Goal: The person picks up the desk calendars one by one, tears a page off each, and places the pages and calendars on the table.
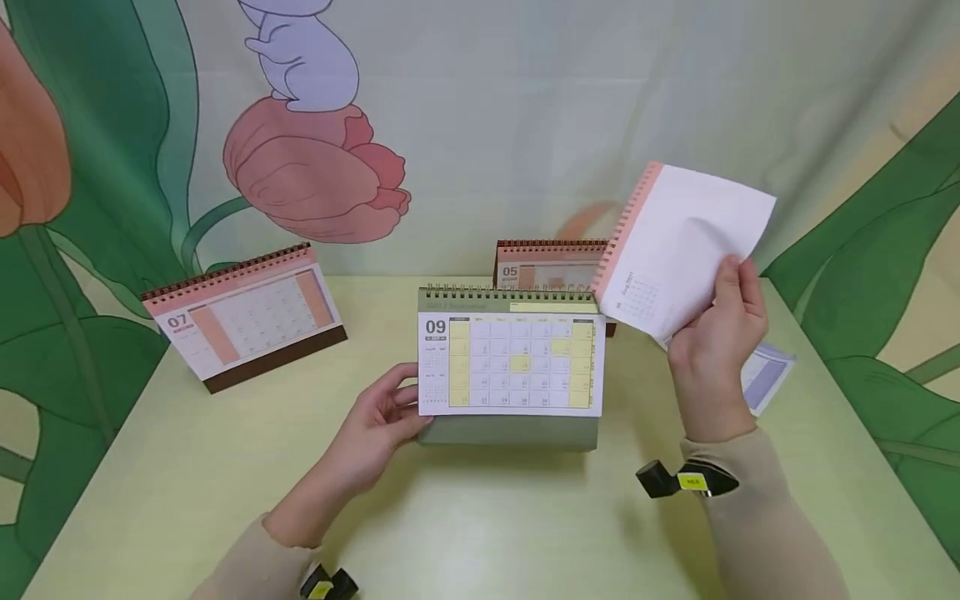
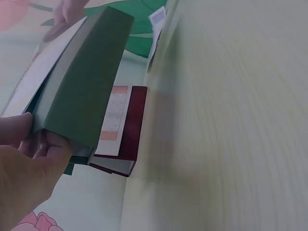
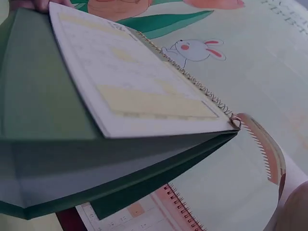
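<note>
A green spiral-bound desk calendar (image 1: pixel 525 367) showing month 09 is held up over the table, tilted back on its folded base. My left hand (image 1: pixel 378 421) grips its lower left edge, thumb in front; in the left wrist view the fingers reach in at the end of the green base (image 2: pixel 91 77). My right hand (image 1: pixel 716 350) pinches a loose calendar page (image 1: pixel 675 233), mostly white with a pink notched edge, by its lower right part. That pink edge overlaps the green calendar's upper right corner in the head view. In the right wrist view the calendar's wire binding (image 3: pixel 207 91) shows up close.
At the left stands a pink desk calendar (image 1: pixel 247 321) with month 07 on a brown base. Another pink calendar (image 1: pixel 551 267), month 05, stands behind the green one and is partly hidden. A sheet with purple print (image 1: pixel 765 379) lies at right. A printed curtain (image 1: pixel 480 125) hangs behind.
</note>
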`<state>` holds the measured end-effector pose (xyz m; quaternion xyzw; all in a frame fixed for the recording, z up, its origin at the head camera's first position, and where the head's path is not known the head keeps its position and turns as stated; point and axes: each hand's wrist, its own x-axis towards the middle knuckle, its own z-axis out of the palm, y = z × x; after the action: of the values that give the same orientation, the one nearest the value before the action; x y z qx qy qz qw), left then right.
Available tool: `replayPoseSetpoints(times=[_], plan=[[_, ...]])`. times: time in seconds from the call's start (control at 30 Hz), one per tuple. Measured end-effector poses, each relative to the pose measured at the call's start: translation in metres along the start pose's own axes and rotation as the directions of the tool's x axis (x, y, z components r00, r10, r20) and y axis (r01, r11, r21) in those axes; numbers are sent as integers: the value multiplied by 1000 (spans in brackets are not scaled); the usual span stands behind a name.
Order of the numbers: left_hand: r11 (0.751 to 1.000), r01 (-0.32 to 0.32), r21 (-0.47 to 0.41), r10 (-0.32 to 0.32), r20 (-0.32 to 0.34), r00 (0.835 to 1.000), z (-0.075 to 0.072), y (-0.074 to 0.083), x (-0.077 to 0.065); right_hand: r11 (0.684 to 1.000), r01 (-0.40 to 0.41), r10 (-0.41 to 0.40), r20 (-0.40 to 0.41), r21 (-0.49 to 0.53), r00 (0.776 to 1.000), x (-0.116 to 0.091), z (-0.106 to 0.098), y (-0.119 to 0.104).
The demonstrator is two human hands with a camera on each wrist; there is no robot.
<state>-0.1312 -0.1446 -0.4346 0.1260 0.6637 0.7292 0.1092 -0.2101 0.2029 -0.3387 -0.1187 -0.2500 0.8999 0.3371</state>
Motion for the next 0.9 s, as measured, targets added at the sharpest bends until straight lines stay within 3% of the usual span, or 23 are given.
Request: replayPoseSetpoints(times=[0.27, 0.63, 0.9], plan=[[999, 25, 44, -25, 15, 1000, -4, 4, -7, 993, -114, 113, -48, -8, 992, 26, -12, -2], [990, 60, 125, -65, 40, 997, -5, 13, -12, 973, -185, 177, -73, -139, 982, 42, -22, 3], [985, 73, 157, -78, 28, 997, 1, 21, -15, 955, -190, 168, -110, -228, 980, 50, -19, 5]])
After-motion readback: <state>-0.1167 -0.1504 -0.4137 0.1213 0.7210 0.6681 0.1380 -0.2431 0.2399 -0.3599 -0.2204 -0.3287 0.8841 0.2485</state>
